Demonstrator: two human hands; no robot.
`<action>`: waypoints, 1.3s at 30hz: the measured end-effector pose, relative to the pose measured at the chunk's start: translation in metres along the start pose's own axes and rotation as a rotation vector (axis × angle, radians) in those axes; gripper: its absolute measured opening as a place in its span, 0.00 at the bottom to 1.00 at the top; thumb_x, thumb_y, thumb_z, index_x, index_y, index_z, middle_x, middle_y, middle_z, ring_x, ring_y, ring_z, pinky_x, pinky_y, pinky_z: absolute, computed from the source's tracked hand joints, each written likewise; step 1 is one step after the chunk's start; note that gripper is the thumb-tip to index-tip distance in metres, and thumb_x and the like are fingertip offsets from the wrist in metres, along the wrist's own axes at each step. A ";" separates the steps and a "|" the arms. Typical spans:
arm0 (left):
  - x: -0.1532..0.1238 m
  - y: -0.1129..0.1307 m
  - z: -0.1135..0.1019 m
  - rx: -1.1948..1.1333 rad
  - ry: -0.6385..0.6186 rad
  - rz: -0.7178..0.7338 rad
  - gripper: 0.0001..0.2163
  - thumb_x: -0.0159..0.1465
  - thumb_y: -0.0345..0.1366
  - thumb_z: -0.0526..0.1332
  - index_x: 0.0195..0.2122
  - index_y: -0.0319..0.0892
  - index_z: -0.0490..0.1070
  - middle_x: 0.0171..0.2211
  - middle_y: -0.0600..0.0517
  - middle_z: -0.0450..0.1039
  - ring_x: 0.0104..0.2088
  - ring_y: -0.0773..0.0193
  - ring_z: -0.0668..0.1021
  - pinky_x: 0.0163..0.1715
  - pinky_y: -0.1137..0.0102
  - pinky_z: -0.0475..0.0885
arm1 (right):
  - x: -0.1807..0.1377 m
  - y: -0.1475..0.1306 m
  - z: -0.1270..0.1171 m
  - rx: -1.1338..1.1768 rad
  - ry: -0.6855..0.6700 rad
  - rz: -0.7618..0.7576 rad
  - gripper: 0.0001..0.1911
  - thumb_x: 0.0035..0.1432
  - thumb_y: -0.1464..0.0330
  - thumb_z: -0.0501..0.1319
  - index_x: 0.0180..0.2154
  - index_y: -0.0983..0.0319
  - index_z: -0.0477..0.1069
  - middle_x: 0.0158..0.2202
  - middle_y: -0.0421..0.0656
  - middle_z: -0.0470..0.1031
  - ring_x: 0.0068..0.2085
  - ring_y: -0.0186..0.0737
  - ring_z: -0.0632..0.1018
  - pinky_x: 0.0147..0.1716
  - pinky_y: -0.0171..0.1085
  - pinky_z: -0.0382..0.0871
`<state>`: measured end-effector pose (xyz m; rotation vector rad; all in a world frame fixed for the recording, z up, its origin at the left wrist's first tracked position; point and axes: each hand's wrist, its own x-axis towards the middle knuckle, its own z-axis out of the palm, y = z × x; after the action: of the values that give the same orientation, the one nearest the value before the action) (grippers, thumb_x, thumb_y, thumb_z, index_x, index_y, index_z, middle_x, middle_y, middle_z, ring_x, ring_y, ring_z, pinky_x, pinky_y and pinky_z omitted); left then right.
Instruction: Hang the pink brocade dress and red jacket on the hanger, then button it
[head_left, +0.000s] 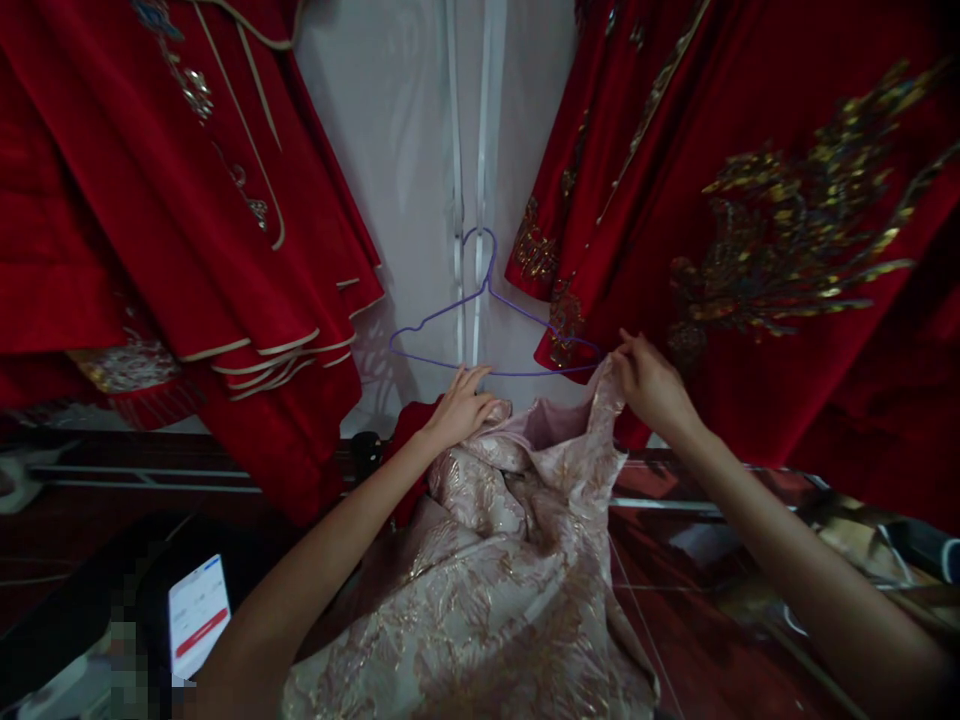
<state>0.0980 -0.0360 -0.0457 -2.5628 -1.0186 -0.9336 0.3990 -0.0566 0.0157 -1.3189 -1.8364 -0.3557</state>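
A pale pink dress (510,600) with gold-patterned brocade fills the lower middle, its neckline open and showing a mauve lining. My right hand (652,385) pinches the dress's right shoulder, raised beside the right end of a thin purple hanger (442,316). At the other shoulder, my left hand (465,405) grips the fabric with its fingers partly spread; the fingertips reach the hanger's lower bar. The hanger's hook is up against a white rail. Whether a shoulder is over the hanger's right end I cannot tell.
Red garments with gold trim (277,250) hang at the left, and more with sequin embroidery (810,220) at the right. Behind the hanger is a pale wall (375,130). A lit phone (196,615) shows at lower left. Low metal bars (150,478) run above the reddish floor.
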 end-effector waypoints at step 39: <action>-0.065 -0.112 -0.067 0.347 0.137 -0.547 0.13 0.64 0.37 0.49 0.36 0.39 0.71 0.44 0.42 0.66 0.45 0.50 0.68 0.48 0.53 0.59 | 0.063 -0.016 0.022 0.067 0.025 0.039 0.13 0.63 0.59 0.46 0.38 0.59 0.63 0.31 0.47 0.74 0.35 0.48 0.75 0.40 0.45 0.63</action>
<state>-0.0464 -0.0173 -0.0374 -1.9410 -1.7099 -0.9299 0.3680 -0.0079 0.0532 -1.2972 -1.7842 -0.2858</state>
